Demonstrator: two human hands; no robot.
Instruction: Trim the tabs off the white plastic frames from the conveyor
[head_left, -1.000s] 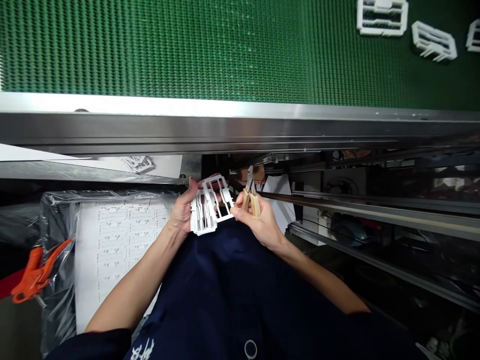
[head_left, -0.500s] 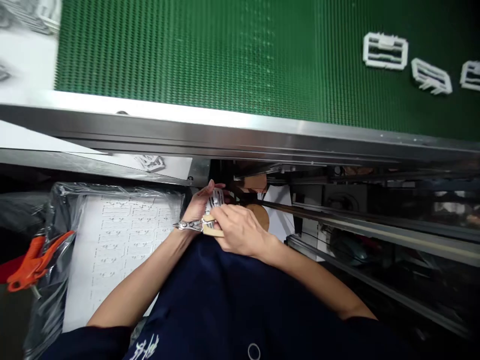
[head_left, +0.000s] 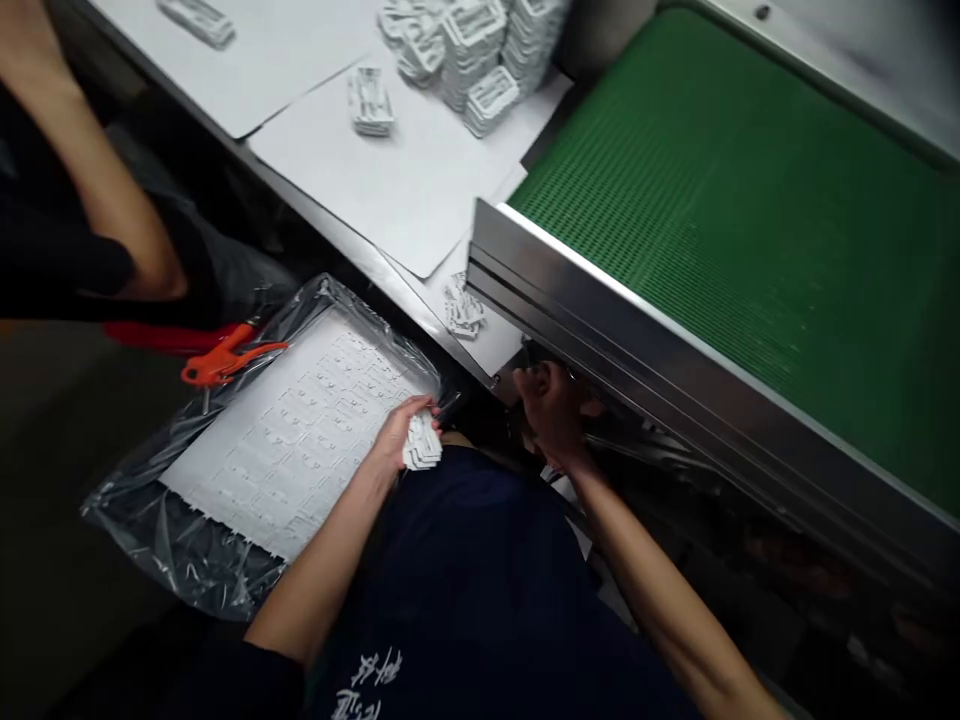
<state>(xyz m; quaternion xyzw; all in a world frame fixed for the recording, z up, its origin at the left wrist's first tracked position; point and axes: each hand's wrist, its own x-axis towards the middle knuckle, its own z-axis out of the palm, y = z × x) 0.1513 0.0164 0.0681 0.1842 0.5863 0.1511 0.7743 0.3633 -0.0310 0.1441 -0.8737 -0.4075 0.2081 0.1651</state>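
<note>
A small stack of white slotted cardboard-like frames (head_left: 422, 442) is gripped in my left hand (head_left: 397, 430), low in front of my body. Beside that hand lies a white die-cut sheet (head_left: 315, 420) marked with rows of frame outlines, resting on clear plastic wrap (head_left: 217, 560). My right hand (head_left: 551, 405) is in shadow just under the conveyor's metal side rail (head_left: 637, 330), near the table corner. Its fingers look curled. Whatever they hold, if anything, is too dark to make out. A few loose white frames (head_left: 463, 305) lie on the table close by.
A green ribbed conveyor belt (head_left: 720, 200) runs along the right. Tall stacks of white frames (head_left: 472, 55) stand on the paper-covered table (head_left: 375, 180). An orange-handled tool (head_left: 225, 355) lies by the plastic. Another person's arm (head_left: 105, 190) is at the left.
My view has swung to the left. My hands have come apart: the left keeps the white frames, the right has moved beneath the conveyor rail. The cream-handled nippers are no longer visible.
</note>
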